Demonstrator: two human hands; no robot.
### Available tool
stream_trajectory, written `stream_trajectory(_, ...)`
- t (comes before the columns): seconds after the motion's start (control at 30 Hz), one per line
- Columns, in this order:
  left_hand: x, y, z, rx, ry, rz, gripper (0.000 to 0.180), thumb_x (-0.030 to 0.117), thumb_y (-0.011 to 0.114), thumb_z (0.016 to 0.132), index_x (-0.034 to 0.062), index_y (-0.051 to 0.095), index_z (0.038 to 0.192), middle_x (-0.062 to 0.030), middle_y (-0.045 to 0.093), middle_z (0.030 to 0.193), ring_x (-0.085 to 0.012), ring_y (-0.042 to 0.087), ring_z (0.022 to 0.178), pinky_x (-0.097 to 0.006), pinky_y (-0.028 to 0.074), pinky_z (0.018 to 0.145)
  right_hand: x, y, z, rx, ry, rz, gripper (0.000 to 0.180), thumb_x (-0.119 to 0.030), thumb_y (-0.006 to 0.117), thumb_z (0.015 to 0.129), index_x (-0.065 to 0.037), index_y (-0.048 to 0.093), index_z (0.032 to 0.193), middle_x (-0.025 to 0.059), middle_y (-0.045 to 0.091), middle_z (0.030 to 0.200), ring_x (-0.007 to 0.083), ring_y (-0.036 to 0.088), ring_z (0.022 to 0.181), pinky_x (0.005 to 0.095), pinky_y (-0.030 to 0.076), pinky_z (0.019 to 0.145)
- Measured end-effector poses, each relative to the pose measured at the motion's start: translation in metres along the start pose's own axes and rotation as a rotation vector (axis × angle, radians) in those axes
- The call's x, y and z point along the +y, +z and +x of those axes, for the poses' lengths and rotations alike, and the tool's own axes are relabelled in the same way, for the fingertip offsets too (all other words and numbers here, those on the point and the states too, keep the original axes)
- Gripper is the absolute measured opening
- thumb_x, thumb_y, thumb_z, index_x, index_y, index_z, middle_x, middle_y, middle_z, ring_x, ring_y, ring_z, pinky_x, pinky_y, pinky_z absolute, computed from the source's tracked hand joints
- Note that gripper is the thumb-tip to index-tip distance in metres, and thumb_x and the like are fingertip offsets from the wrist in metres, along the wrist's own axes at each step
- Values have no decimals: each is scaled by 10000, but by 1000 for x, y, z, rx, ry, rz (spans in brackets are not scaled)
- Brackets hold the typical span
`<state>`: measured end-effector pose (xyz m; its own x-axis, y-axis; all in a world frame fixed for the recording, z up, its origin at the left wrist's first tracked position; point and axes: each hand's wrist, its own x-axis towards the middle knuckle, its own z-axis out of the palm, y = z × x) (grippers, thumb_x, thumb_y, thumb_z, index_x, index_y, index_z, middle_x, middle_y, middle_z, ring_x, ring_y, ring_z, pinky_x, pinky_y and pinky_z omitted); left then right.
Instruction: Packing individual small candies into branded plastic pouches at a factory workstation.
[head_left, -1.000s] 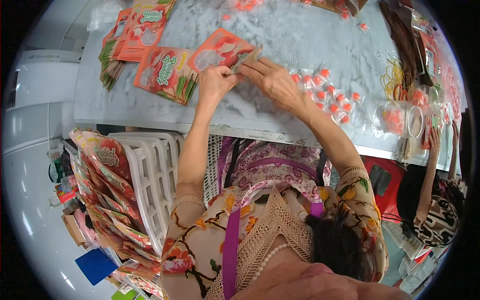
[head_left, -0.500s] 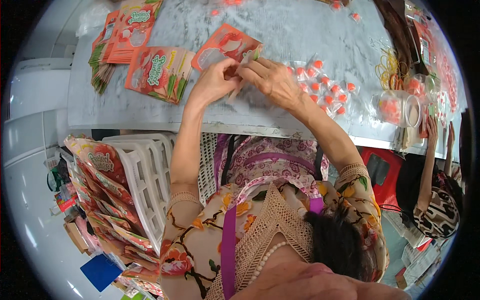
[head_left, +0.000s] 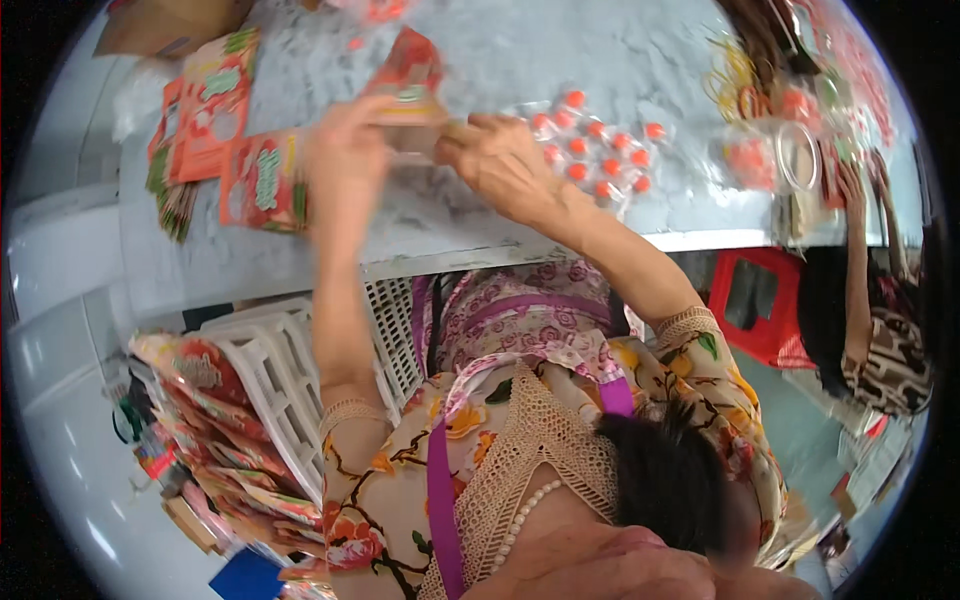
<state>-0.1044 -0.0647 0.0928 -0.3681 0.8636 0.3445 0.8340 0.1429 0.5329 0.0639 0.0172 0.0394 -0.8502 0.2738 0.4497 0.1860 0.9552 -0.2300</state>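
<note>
Grey worktable point(head_left: 610, 60) underfoot of nothing but handwork: left hand point(head_left: 348, 140), blurred, and right hand point(head_left: 497, 165) pinch opposite edges of a red pouch point(head_left: 412, 80) between them, its length running away beyond the fingers; clear-wrapped red balls point(head_left: 611, 166) lie just beside the right.

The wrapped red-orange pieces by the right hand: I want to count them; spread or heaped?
Spread out: the pieces lie in a loose patch, red centres mostly apart, none visibly stacked.

Left hand point(head_left: 348, 145) and right hand point(head_left: 505, 168) have parted — red pouch point(head_left: 408, 66) between.
</note>
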Motion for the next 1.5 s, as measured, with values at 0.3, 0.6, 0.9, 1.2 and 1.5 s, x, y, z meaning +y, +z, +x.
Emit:
stream_trajectory(0.3,-2,-23,6,161,-132,9,341,-27,482,773,89,736,967,-127,644,815,-210,583,668,-309,453,638,26,5,-63,139,318,-29,692,-562,713,732,-281,520,1335,97,285,1533,393,291,1363,600,198,1118)
stream_trajectory(0.6,-2,-14,1,-35,-263,76,310,25,511,803,107,734,1002,-124,666,837,-197,600,683,-302,456,642,40,40,-60,55,404,64,717,-627,648,750,-254,528,1351,110,447,1417,373,441,1248,570,268,1079)
stream_trajectory(0.9,-23,-5,-1,-45,-276,-67,336,47,527,797,117,725,1058,-128,704,887,-186,626,686,-297,483,680,9,42,-45,74,467,-54,867,-748,630,651,-248,535,1353,136,409,1451,417,339,1341,652,205,1074)
stream_trajectory(1.2,-22,-2,-4,-79,-348,-39,318,70,558,805,112,715,1077,-98,640,748,-154,579,646,-291,464,647,5,38,-43,11,433,44,883,-744,660,633,-203,561,1324,127,414,1443,410,309,1366,658,194,1079)
stream_trajectory(1.5,-27,-2,-1,-56,-352,-108,311,66,584,802,105,715,1082,-65,586,716,-142,536,601,-292,446,610,8,38,-43,-11,280,113,503,-465,714,729,-134,611,1093,58,534,1274,301,475,1198,536,378,1010)
